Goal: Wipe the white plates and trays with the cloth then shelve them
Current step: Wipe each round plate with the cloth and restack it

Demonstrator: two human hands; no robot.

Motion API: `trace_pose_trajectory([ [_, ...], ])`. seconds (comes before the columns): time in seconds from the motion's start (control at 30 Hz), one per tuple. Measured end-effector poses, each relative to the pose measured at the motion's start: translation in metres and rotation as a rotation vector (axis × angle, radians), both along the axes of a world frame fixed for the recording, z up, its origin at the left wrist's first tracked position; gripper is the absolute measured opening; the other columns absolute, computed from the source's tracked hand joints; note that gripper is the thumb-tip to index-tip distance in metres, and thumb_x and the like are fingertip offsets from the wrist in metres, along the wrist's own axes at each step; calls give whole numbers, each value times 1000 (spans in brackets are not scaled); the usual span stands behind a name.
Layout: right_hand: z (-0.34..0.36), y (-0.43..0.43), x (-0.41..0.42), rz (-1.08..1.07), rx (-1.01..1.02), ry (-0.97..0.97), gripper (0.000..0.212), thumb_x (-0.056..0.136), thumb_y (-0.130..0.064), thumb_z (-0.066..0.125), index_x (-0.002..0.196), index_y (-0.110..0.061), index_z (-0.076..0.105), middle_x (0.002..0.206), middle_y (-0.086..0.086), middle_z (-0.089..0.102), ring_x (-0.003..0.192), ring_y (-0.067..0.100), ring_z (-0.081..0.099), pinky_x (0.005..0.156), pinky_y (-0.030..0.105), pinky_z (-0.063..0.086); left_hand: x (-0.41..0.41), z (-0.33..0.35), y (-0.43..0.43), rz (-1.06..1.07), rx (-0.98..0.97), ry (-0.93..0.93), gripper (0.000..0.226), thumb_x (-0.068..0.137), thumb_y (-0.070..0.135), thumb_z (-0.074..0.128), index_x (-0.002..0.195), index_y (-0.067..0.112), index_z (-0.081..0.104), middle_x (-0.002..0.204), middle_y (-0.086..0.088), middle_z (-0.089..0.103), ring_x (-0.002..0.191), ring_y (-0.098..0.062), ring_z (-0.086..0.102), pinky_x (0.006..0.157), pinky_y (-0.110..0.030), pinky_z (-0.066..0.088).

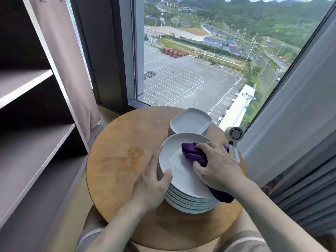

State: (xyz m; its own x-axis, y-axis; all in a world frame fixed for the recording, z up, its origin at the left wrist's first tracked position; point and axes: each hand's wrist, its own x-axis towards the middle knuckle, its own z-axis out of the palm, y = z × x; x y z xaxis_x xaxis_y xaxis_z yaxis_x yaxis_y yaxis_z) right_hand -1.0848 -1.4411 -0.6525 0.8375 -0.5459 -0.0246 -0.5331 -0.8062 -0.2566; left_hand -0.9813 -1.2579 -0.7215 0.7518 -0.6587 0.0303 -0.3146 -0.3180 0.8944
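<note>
Round wooden table (116, 160) by window, empty shelf unit (36, 113) to the left. Stack of round white plates (189, 195) at centre, square trays (190, 121) behind. R hand (218, 166) presses purple cloth (193, 153) on top plate (174, 160), fingers curled round it. L hand (152, 177) grips plate's left rim; shelf lies on L side, so L hand nearer.

On my feed, both arms are bare down to the left hand (151, 182) and right hand (218, 168). Under the round table's (116, 146) near edge, grey-tan fabric (243, 240) with a pale stripe covers each knee.
</note>
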Motion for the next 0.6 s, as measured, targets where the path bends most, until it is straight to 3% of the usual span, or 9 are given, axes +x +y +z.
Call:
trace_pose_trajectory([
  [0.07,0,-6,12,-23,38,-19,57,83,-58,42,136,-40,50,138,-9,51,133,17,41,122,54,12,1,0,0,5,6,4,68,87,51,49,148,62,20,133,-3,57,117,-16,56,85,-20,43],
  [0.17,-8,-1,26,-45,-8,-32,54,83,-57,40,133,-38,50,134,-5,49,132,20,40,120,60,12,1,0,0,6,-6,30,71,82,58,45,146,66,17,141,18,57,126,-10,55,103,-38,47],
  [0.23,-14,6,31,-40,-58,-46,52,86,-59,40,132,-36,48,140,-3,45,136,21,35,120,64,7,1,-2,0,14,-8,37,72,79,62,43,146,67,16,139,14,59,124,-15,58,105,-42,47],
  [0.37,-19,13,36,-6,-77,-68,61,89,-61,39,145,-40,38,153,-2,36,146,25,25,117,70,-1,0,-2,-2,21,2,9,73,79,66,40,147,66,15,133,4,63,118,-22,60,94,-35,47],
  [0.6,-19,12,33,69,-44,-30,59,93,-54,44,151,-45,39,165,-8,31,155,26,19,120,69,1,-3,-3,-3,11,-36,-5,74,82,64,40,152,57,18,150,20,48,134,-8,49,111,-42,43],
])
